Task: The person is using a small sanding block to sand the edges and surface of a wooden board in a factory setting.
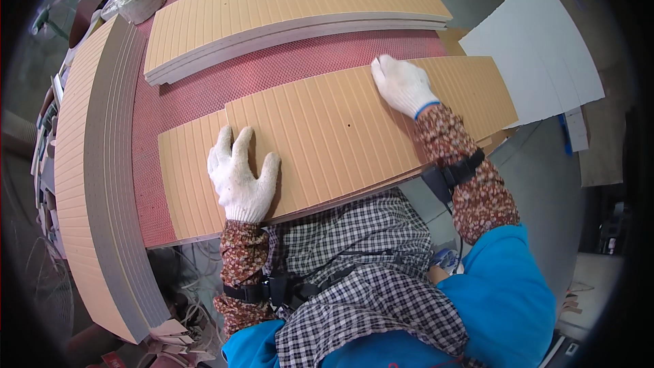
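Note:
My left hand (240, 174), in a white knit glove, lies with its fingers spread at the left end of a tan grooved board (327, 143). This board rests on another tan board (191, 160), whose left end sticks out beneath it. At the far edge of the upper board is my right hand (403, 86), also gloved in white, with its fingers curled closed. Whatever it may hold is hidden by the fingers. A small dark spot (349, 125) marks the upper board between my hands.
A pile of similar boards (293, 7) lies farther back on the red textured tabletop (225, 75). Along the left side stands a taller stack (88, 163). A large white sheet (535, 54) is at the right, and a whitish round tub (138, 0) sits back left.

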`<state>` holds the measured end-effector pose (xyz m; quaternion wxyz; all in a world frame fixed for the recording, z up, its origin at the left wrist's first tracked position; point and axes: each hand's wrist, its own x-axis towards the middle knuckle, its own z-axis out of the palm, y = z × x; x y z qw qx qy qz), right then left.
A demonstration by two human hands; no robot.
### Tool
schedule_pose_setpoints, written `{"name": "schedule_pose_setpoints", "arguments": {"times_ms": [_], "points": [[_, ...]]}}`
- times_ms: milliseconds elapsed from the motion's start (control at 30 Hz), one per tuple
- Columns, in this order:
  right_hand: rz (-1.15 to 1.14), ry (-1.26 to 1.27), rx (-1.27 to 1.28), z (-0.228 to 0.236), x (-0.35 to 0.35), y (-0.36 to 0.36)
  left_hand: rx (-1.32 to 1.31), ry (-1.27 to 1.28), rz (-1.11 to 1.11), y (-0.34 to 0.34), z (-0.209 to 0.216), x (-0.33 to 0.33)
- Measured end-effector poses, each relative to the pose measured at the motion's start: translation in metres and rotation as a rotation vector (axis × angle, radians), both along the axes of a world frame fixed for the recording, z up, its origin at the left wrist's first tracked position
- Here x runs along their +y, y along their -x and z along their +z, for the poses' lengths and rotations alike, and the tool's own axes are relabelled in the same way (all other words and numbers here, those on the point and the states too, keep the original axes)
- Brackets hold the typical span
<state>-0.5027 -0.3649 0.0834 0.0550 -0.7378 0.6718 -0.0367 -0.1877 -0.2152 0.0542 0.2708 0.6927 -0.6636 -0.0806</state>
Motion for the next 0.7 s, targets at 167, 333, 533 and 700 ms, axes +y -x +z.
{"name": "schedule_pose_setpoints", "arguments": {"times_ms": [167,333,533,700], "points": [[-0.025,-0.010,0.012,0.004,0.090,0.014,0.015,-0.010,-0.001,0.002,-0.001,-0.001],[-0.013,0.091,-0.008,-0.008,0.173,0.025,0.002,0.003,0.009,-0.001,-0.003,0.000],[0.092,0.307,0.039,-0.028,0.220,0.035,-0.002,-0.006,0.007,0.001,-0.001,0.000],[0.123,0.291,0.058,-0.016,0.222,0.027,-0.002,-0.011,0.003,0.001,-0.003,0.000]]}}
